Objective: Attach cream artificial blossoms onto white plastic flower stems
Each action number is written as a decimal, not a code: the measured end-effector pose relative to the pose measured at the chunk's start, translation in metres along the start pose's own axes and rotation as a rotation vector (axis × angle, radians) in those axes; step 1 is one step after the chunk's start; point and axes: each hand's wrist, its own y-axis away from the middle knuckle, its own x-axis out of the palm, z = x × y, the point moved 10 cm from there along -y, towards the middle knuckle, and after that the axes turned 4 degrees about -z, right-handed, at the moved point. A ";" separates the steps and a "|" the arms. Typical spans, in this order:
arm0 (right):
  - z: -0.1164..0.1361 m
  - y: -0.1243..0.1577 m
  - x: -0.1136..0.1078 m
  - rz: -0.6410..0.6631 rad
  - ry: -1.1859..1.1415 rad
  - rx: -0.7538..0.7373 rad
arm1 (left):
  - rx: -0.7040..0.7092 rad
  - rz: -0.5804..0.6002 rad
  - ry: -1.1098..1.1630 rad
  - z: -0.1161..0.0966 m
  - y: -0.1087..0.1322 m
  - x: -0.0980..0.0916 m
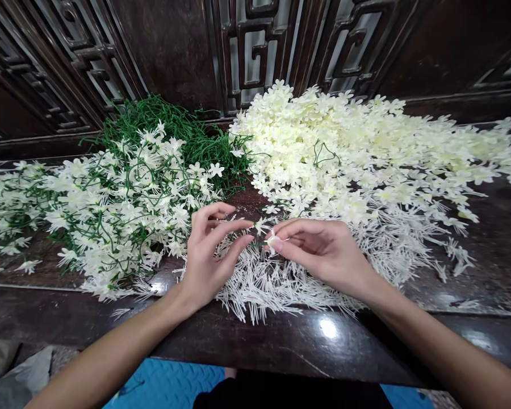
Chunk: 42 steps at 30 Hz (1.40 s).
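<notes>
Pinching a stem in left hand, a flower in right hand; easily lost in pile beneath if fumbled.

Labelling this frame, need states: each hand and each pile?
left hand: fingers pinched on green stem
right hand: fingers pinched on white flower
finished sprays: heaped, left
cream petals: loose heap, right
stem pile: tangled, at back
white spikes: scattered under hands
</notes>
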 end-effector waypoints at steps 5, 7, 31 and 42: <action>0.003 0.000 0.001 -0.007 -0.002 -0.025 | 0.302 0.122 0.046 -0.033 0.008 0.012; 0.003 0.001 0.003 -0.002 -0.002 -0.033 | 0.273 0.194 0.086 -0.031 0.011 0.019; 0.001 0.005 0.012 0.109 0.198 -0.070 | -0.117 0.269 0.206 0.002 0.009 0.028; 0.006 0.005 0.014 0.089 0.290 -0.120 | 0.014 0.278 0.106 -0.006 0.009 0.030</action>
